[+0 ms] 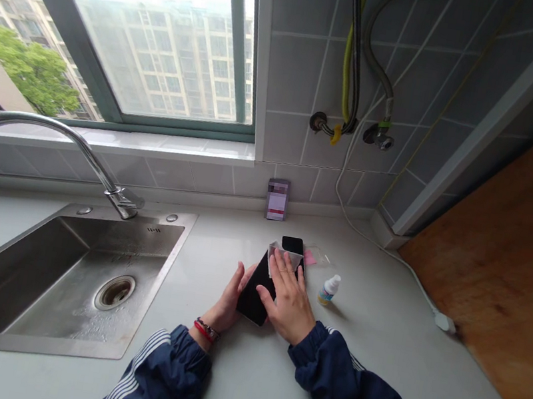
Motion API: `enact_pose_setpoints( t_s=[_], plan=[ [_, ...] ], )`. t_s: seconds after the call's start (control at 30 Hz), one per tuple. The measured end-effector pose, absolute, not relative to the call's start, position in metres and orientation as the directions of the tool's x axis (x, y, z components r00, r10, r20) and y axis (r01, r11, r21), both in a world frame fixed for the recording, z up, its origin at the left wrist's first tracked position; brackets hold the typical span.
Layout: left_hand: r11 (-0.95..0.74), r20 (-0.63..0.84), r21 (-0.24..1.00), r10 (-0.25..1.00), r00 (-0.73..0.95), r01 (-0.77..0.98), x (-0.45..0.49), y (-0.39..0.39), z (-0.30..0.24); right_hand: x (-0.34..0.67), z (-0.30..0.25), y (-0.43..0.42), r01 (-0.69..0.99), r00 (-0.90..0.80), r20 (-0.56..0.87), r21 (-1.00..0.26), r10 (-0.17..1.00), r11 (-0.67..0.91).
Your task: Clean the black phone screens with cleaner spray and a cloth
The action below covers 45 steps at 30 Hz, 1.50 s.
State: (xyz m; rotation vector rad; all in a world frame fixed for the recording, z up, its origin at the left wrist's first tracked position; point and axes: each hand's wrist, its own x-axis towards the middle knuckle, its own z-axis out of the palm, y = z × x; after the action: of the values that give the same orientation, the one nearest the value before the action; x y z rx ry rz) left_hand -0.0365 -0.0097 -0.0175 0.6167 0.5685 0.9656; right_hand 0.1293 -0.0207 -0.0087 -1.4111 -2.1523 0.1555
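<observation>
A dark flat device with a glossy black face, like a small tablet [253, 300], lies tilted between my two hands over the counter. My left hand [232, 299] grips its left edge, thumb along the side and the other fingers partly hidden behind it. Flat on the upper part of the tablet rests my right hand [289, 297], fingers stretched out and thumb spread, pressing a thin whitish cloth [274, 250]. Just beyond is a black phone-like slab [292, 243]. Right of my right hand stands a small white-capped spray bottle [328, 290], with a pink piece [309, 257] behind it.
A steel sink [158, 277] with a curved faucet [87, 147] is on the left. An upright phone-like rectangle [277, 200] leans against the back wall. A white cable [380, 246] runs across the right of the counter [391, 334] to a plug [444, 322].
</observation>
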Motion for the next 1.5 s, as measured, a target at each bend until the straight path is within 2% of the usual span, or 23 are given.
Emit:
enact_pose_setpoints(
  t_s=[0.1,0.17,0.3,0.43,0.53,0.63,0.7,0.77,0.9,0.97,1.03,1.1,1.17,1.23,1.3,1.43,1.5],
  plan=[
    [0.418,-0.164,0.698,0.884,0.438,-0.581,-0.037,-0.010,-0.018,0.128,-0.009,-0.022,0.804,-0.297,0.390,-0.390,0.872,0.449],
    [0.415,-0.179,0.680,0.894,0.412,-0.604,-0.037,-0.009,-0.015,0.127,-0.007,-0.024,0.764,-0.365,0.378,-0.401,0.851,0.505],
    [0.390,-0.223,0.621,0.919,0.324,-0.680,-0.034,-0.008,-0.004,0.125,-0.003,-0.030,0.587,-0.557,0.382,-0.447,0.737,0.675],
    [0.369,-0.250,0.598,0.929,0.272,-0.712,-0.033,-0.007,0.000,0.122,-0.004,-0.033,0.453,-0.616,0.441,-0.480,0.653,0.752],
    [0.381,-0.246,0.610,0.925,0.290,-0.695,-0.034,-0.007,-0.006,0.123,-0.008,-0.030,0.535,-0.547,0.434,-0.476,0.716,0.698],
    [0.396,-0.195,0.622,0.914,0.357,-0.676,-0.036,-0.007,-0.012,0.125,-0.013,-0.025,0.710,-0.365,0.400,-0.464,0.841,0.529],
    [0.398,-0.177,0.627,0.910,0.375,-0.670,-0.036,-0.008,-0.013,0.126,-0.016,-0.024,0.760,-0.306,0.389,-0.451,0.869,0.469],
    [0.391,-0.187,0.623,0.915,0.357,-0.677,-0.035,-0.008,-0.012,0.126,-0.016,-0.025,0.738,-0.366,0.389,-0.432,0.845,0.518],
    [0.363,-0.219,0.590,0.932,0.290,-0.721,-0.034,-0.007,-0.006,0.123,-0.011,-0.030,0.545,-0.625,0.395,-0.397,0.673,0.739],
    [0.358,-0.220,0.592,0.934,0.283,-0.722,-0.034,-0.007,-0.006,0.122,-0.009,-0.030,0.566,-0.605,0.394,-0.399,0.692,0.722],
    [0.373,-0.217,0.603,0.927,0.305,-0.705,-0.035,-0.007,-0.007,0.123,-0.008,-0.027,0.677,-0.472,0.388,-0.415,0.791,0.608],
    [0.396,-0.227,0.606,0.917,0.326,-0.690,-0.035,-0.008,-0.009,0.125,-0.009,-0.025,0.724,-0.395,0.384,-0.429,0.834,0.540],
    [0.402,-0.251,0.597,0.916,0.314,-0.695,-0.035,-0.008,-0.009,0.126,-0.009,-0.025,0.649,-0.489,0.393,-0.433,0.779,0.626],
    [0.387,-0.262,0.583,0.922,0.285,-0.714,-0.035,-0.008,-0.008,0.126,-0.009,-0.026,0.509,-0.616,0.419,-0.434,0.667,0.743],
    [0.383,-0.254,0.572,0.924,0.288,-0.726,-0.035,-0.008,-0.008,0.126,-0.009,-0.025,0.454,-0.637,0.450,-0.439,0.627,0.776],
    [0.441,-0.215,0.579,0.894,0.393,-0.686,-0.035,-0.009,-0.010,0.130,-0.012,-0.016,0.671,-0.418,0.446,-0.436,0.792,0.600],
    [0.454,-0.198,0.585,0.884,0.424,-0.673,-0.036,-0.009,-0.012,0.131,-0.014,-0.012,0.739,-0.347,0.433,-0.420,0.832,0.526]
  ],
)
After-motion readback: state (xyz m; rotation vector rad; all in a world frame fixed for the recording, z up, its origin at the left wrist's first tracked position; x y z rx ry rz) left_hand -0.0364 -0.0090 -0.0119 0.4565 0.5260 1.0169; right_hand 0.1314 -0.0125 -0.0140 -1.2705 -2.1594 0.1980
